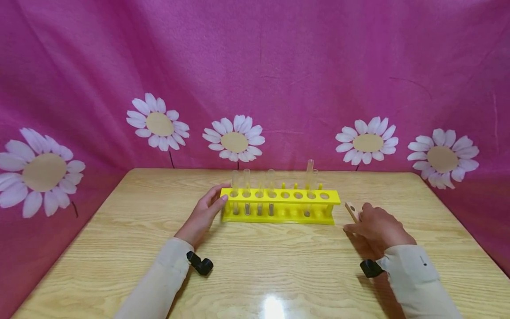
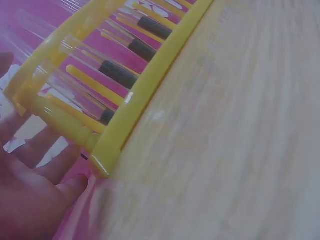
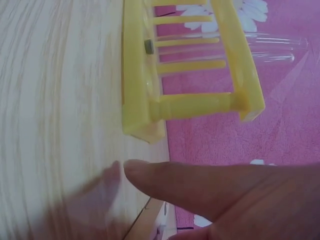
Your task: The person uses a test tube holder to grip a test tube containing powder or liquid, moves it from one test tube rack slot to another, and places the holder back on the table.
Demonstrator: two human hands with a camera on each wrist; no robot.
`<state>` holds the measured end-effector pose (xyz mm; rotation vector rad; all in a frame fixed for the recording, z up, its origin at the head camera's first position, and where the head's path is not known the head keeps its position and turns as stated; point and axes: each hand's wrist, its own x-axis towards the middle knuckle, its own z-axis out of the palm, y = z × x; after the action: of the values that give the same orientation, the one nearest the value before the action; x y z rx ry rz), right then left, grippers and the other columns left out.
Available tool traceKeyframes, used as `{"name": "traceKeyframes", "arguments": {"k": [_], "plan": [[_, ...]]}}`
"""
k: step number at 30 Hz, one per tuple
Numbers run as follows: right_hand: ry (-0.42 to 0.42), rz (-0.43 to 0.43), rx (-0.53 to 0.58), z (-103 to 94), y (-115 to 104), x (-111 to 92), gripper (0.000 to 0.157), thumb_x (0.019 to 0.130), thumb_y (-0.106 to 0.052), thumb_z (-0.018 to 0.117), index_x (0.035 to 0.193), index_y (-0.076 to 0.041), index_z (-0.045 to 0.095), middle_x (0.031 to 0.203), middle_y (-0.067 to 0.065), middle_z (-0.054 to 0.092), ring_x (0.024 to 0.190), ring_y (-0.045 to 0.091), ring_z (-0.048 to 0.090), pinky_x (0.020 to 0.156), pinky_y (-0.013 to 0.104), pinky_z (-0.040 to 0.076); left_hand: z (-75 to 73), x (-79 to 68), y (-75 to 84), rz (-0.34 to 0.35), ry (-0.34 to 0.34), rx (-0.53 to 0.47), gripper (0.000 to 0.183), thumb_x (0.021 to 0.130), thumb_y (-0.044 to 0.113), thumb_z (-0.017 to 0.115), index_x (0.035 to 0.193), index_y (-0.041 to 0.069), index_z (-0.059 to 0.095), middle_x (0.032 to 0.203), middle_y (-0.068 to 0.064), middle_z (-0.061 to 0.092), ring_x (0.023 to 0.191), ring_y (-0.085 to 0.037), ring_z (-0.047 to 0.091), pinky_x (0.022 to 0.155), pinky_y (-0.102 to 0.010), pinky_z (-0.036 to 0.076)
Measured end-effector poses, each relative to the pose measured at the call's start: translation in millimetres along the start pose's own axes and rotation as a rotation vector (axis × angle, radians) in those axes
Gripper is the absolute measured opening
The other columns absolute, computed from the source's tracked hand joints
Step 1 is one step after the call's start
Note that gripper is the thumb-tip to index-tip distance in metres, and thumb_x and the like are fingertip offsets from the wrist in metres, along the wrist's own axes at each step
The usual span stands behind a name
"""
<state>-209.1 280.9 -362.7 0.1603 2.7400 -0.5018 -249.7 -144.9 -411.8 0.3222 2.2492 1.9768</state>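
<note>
Pinching left end of yellow rack (image 1: 279,200) on table (image 1: 279,257) with my left hand (image 1: 203,216). Right hand (image 1: 380,226) at wooden clip (image 1: 352,213), beside rack; can't tell if I grip it. Looks like steadying rack, getting clip; next move likely needs snug clip hold.

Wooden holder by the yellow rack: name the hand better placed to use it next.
Likely the right hand: it is at the wooden holder, whereas the left hand holds the left end of the yellow rack.
</note>
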Motion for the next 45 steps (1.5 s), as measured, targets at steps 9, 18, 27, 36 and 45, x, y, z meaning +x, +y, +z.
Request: {"name": "traceKeyframes", "arguments": {"k": [9,18,27,36,45], "plan": [[0.008,0.029,0.013,0.4,3.2,0.0,0.048,0.082,-0.039,0.075,0.094,0.002,0.055,0.077,0.013,0.05,0.072,0.026,0.049,0.058,0.032,0.04,-1.1,-0.9,-7.9,0.034,-0.024,-0.099,0.044,0.1,0.037,0.051,0.142,0.024,0.045,0.145,-0.005,0.04,0.134,-0.022,0.036,0.114,-0.042,0.027],[0.075,-0.031,-0.058,-0.5,5.2,-1.2,0.04,0.083,-0.037,0.075,0.084,0.0,0.061,0.071,0.009,0.052,0.066,0.024,0.048,0.056,0.031,0.041,-5.3,-1.4,-10.4,0.075,-0.081,-0.207,0.047,0.102,0.035,0.048,0.146,0.02,0.041,0.152,0.001,0.033,0.139,-0.017,0.028,0.117,-0.039,0.021],[0.098,-0.059,-0.089,0.2,8.6,0.3,0.033,0.085,-0.032,0.073,0.081,-0.001,0.064,0.07,0.008,0.053,0.063,0.023,0.048,0.054,0.031,0.041,-6.4,-3.0,-12.5,0.075,-0.089,-0.214,0.049,0.102,0.035,0.048,0.148,0.019,0.038,0.153,0.002,0.031,0.14,-0.016,0.027,0.117,-0.039,0.019],[0.104,-0.065,-0.076,-1.5,12.2,-0.6,0.029,0.086,-0.028,0.07,0.088,0.001,0.067,0.073,0.008,0.058,0.066,0.025,0.049,0.058,0.035,0.043,-3.5,-0.1,-11.6,0.078,-0.093,-0.209,0.052,0.102,0.036,0.047,0.149,0.016,0.035,0.151,-0.004,0.034,0.139,-0.019,0.028,0.117,-0.041,0.019],[0.073,-0.03,0.011,-6.1,17.8,-2.6,0.028,0.089,-0.021,0.063,0.1,0.005,0.062,0.081,0.011,0.06,0.072,0.027,0.051,0.064,0.037,0.045,-2.0,2.5,-17.2,0.081,-0.104,-0.2,0.051,0.103,0.034,0.046,0.149,0.017,0.035,0.155,-0.002,0.028,0.141,-0.02,0.026,0.117,-0.043,0.018]]}}
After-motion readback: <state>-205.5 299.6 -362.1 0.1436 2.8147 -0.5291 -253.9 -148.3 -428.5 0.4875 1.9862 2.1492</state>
